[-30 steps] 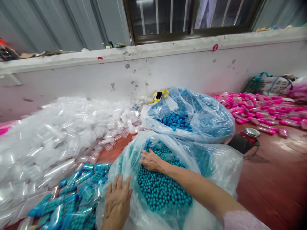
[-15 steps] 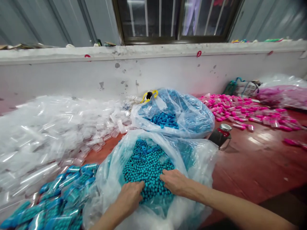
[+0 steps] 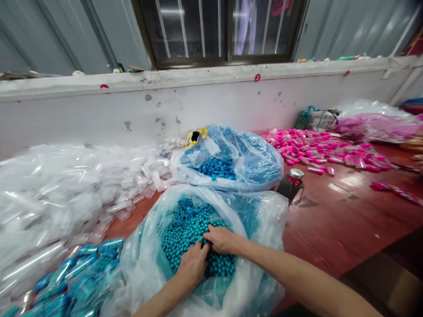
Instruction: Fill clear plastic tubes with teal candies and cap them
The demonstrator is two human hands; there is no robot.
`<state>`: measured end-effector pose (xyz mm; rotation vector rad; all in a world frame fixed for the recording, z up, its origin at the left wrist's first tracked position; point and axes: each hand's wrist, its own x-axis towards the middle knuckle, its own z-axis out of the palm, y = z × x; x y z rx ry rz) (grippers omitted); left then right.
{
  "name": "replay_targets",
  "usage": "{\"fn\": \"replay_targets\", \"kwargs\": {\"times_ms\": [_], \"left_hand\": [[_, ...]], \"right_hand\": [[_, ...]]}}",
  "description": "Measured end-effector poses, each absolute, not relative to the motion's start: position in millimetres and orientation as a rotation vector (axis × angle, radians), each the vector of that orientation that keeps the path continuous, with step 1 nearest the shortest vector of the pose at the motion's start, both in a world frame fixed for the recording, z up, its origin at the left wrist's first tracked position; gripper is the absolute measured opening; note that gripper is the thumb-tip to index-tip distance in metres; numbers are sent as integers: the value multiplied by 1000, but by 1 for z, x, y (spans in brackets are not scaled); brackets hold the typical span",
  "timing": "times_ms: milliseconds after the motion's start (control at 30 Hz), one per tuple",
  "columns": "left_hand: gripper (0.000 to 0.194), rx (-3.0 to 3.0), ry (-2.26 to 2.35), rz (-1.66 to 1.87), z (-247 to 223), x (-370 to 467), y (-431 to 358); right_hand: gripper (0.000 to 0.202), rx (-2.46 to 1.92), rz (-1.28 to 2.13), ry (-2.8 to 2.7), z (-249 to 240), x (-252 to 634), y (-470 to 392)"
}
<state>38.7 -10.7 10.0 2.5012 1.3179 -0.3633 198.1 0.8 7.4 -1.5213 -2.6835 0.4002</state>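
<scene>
A large clear plastic bag (image 3: pixel 139 251) stands open, full of small teal beads (image 3: pixel 185 229). My left hand (image 3: pixel 193 263) reaches into it from the front, fingers bent down into the beads. Just to its right, my right hand (image 3: pixel 220 238) lies over the beads with its fingers pointing left, and the fingertips of both hands nearly meet. What is between or under the fingertips is too small to make out. Some blue pieces (image 3: pixel 191 211) lie on the beads at the back of the bag.
Behind is a second bag (image 3: pixel 257 165) with blue caps (image 3: pixel 216 168). Clear tubes (image 3: pixel 76 185) are heaped at left, filled teal tubes (image 3: pixel 79 281) at front left, pink tubes (image 3: pixel 317 147) at back right. A dark jar (image 3: pixel 291 185) stands right of the bags.
The view has shifted a little to the right. Both hands have come closer together over the beads, my right hand moving left and my left hand towards it.
</scene>
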Motion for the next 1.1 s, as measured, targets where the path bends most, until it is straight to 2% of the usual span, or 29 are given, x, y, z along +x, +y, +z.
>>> {"fn": "replay_targets", "kwargs": {"times_ms": [133, 267, 367, 500, 600, 733, 867, 1000, 1100], "left_hand": [[36, 2462, 1364, -173, 16, 31, 0], [41, 2432, 1738, 113, 24, 13, 28], [49, 2362, 1841, 56, 23, 9, 55], [51, 2285, 1819, 50, 20, 17, 67], [46, 2195, 1804, 213, 28, 23, 53], [46, 1762, 1323, 207, 42, 24, 34], [50, 1529, 991, 90, 38, 17, 27], [31, 1755, 1335, 119, 25, 6, 27], [18, 1876, 1550, 140, 22, -1, 31]], "right_hand": [[22, -1494, 494, -2664, 15, 201, 2], [29, -1895, 291, -2415, 27, 212, 1], [33, -2097, 152, -2363, 31, 215, 10], [29, -2035, 78, -2467, 30, 208, 18], [28, -1971, -53, -2499, 27, 196, 14], [36, -1685, -214, -2525, 22, 175, 1], [35, -1416, -159, -2569, 13, 159, -12], [32, -1387, -119, -2632, 16, 153, -7], [29, -1546, -98, -2575, 30, 157, 17]]}}
